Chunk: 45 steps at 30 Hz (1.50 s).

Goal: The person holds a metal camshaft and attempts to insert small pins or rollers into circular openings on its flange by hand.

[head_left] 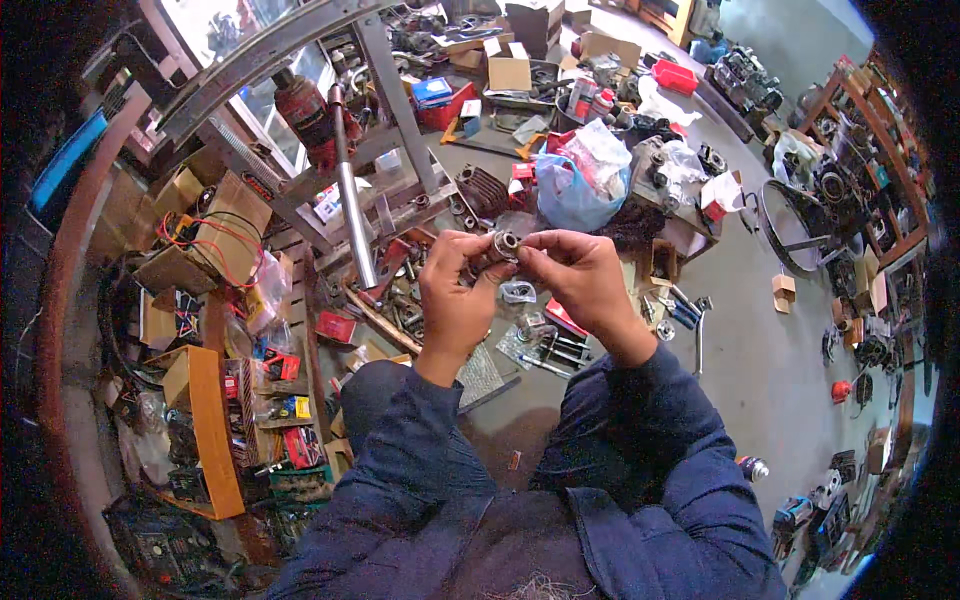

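In front of me, above the cluttered floor, I hold a small ring-shaped metal part (507, 242) with a hole through it, much like a bearing. My left hand (460, 285) has its fingers and thumb closed around the left side of the part. From the right, my right hand (580, 275) pinches its edge between thumb and fingers. Just below the hands lie a clear plastic bag (517, 292) with something in it and several long metal bolts or rods (555, 350). A red box (565, 317) sits beside these rods.
A steel press frame with a red jack (305, 112) and a long metal bar (352, 215) stands at the left. Beyond my hands is a full blue plastic bag (580, 190). Open cardboard boxes (225, 215) line the left side. Machine parts crowd a wooden shelf (895, 170) on the right.
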Tool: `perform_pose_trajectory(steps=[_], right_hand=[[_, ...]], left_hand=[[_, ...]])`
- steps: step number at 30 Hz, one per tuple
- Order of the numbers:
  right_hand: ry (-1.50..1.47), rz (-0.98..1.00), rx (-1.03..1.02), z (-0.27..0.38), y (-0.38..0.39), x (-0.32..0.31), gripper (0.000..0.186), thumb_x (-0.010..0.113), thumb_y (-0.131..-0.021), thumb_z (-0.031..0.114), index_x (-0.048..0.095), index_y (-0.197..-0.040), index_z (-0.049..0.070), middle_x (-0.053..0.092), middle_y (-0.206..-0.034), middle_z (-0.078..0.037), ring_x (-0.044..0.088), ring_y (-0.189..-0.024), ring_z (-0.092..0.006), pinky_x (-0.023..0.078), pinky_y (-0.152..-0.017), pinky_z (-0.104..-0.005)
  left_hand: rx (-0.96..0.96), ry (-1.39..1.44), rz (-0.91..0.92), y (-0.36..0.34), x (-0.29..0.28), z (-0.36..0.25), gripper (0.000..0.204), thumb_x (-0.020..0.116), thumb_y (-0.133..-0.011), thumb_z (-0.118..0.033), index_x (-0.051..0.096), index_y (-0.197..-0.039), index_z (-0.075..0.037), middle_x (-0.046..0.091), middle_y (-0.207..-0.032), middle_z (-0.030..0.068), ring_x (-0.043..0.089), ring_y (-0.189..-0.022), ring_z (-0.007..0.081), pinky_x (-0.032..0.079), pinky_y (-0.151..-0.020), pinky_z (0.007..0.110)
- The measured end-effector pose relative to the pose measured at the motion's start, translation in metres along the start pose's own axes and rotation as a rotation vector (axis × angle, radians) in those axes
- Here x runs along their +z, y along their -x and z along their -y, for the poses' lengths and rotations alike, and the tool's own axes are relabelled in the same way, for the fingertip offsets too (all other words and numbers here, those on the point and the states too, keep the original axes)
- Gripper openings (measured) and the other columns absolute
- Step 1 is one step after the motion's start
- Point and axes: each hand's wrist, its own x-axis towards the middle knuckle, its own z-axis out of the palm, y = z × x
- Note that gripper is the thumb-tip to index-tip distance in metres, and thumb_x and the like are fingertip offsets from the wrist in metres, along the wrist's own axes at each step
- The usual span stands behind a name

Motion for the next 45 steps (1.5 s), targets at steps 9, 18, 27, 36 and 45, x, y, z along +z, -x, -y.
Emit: perform_pose_trajectory(steps=[9,18,27,36,45], right_hand=[[-0.481,-0.087,0.330,0.011,0.002,0.008,0.017,0.065,-0.095,0.018,0.066,-0.099,0.002,0.055,-0.065,0.004,0.046,-0.051,-0.0032,0.033,-0.043,-0.0201],[-1.362,-0.099,0.416,-0.018,-0.013,-0.010,0.052,0.035,-0.103,0.038,0.054,-0.123,-0.006,0.057,-0.080,-0.007,0.057,-0.074,-0.0214,0.050,-0.074,-0.0364],[-1.559,0.177,0.308,-0.007,-0.003,-0.003,0.084,0.039,-0.095,0.058,0.031,-0.147,-0.008,0.034,-0.151,-0.029,0.034,-0.142,-0.0417,0.025,-0.120,-0.0501],[-1.444,0.217,0.303,-0.018,-0.003,0.010,0.091,0.039,-0.092,0.067,0.030,-0.149,-0.003,0.037,-0.152,-0.026,0.036,-0.142,-0.0381,0.026,-0.119,-0.0492],[-1.387,0.238,0.342,-0.027,-0.003,0.016,0.079,0.031,-0.097,0.057,0.035,-0.146,-0.005,0.045,-0.145,-0.026,0.041,-0.138,-0.0376,0.031,-0.117,-0.0489]], left_hand=[[-0.238,0.408,0.060,0.008,-0.002,0.013,0.033,0.078,-0.085,-0.010,0.062,-0.113,-0.003,0.068,-0.106,0.0041,0.062,-0.100,0.0133,0.050,-0.089,0.029],[-0.369,0.815,0.122,0.011,-0.005,0.017,0.032,0.063,-0.097,-0.016,0.055,-0.124,-0.001,0.066,-0.102,0.0061,0.063,-0.094,0.0153,0.051,-0.090,0.031],[-0.408,0.274,0.143,0.006,-0.001,-0.026,0.021,0.080,-0.080,-0.004,0.063,-0.092,-0.004,0.062,-0.078,-0.0025,0.059,-0.068,0.0093,0.050,-0.064,0.025],[-0.122,-0.206,0.240,0.017,0.018,-0.031,0.018,0.080,-0.077,-0.009,0.071,-0.092,-0.004,0.074,-0.089,0.0105,0.072,-0.081,0.0184,0.055,-0.073,0.031],[-0.341,-0.162,0.217,0.014,0.019,-0.035,0.016,0.080,-0.080,-0.010,0.068,-0.087,-0.003,0.072,-0.080,0.0062,0.067,-0.073,0.0126,0.053,-0.069,0.029]])
